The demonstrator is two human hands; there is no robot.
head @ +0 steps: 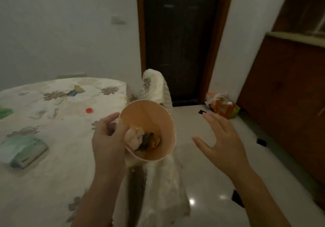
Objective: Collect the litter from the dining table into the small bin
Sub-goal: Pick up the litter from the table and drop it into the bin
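My left hand [108, 138] grips the near rim of a small peach-coloured bin [158, 121], held tilted toward me just off the table's right edge. Inside the bin lie a crumpled white tissue [134, 138], a dark wrapper [146, 139] and an orange-yellow scrap [155, 143]. My right hand [219, 138] hovers open to the right of the bin, over the floor, holding nothing. On the dining table [52, 174] a red bottle cap [89, 110], a torn foil wrapper [75, 91], a crumpled clear piece [41, 111] and a green item [5, 112] at the left edge remain lying.
A book in a greenish cover [24, 150] lies near the table's left side. Two chairs with white covers [155, 89] stand at the table's right edge. Bags [222, 104] sit on the floor by a dark door. A wooden cabinet [290, 94] lines the right wall.
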